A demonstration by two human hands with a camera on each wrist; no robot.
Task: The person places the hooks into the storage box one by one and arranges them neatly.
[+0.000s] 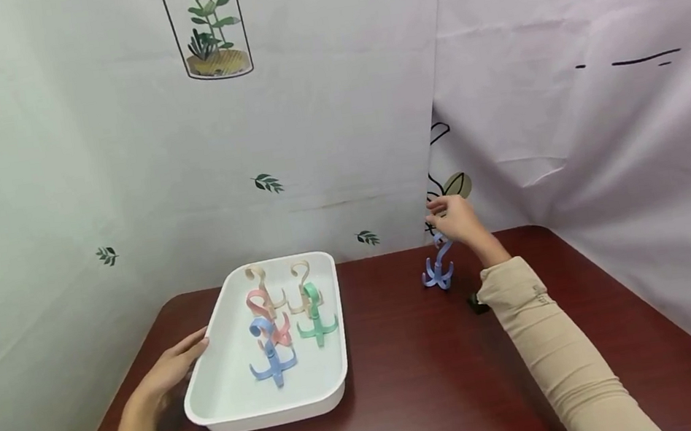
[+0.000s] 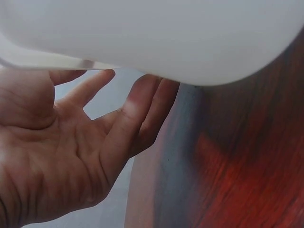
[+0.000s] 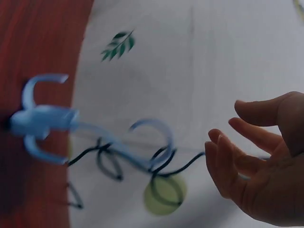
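Note:
A white tray (image 1: 213,403) holds several plastic multi-prong hooks: a blue hook (image 1: 275,365), a pink hook (image 1: 281,333), a green hook (image 1: 318,331), and two beige hooks. My left hand (image 1: 170,365) touches the tray's left side, its fingers (image 2: 118,128) under the rim in the left wrist view. Another blue hook (image 1: 438,276) stands upright on the table's far right, prongs down and curved end up. Just above that curved end is my right hand (image 1: 457,220); in the right wrist view its loosely bent fingers (image 3: 228,161) are apart from the hook (image 3: 47,118).
The dark red wooden table (image 1: 422,381) lies under everything. A pale printed cloth (image 1: 341,135) hangs close behind its back edge and along the sides. Black wrist straps show at both sleeves.

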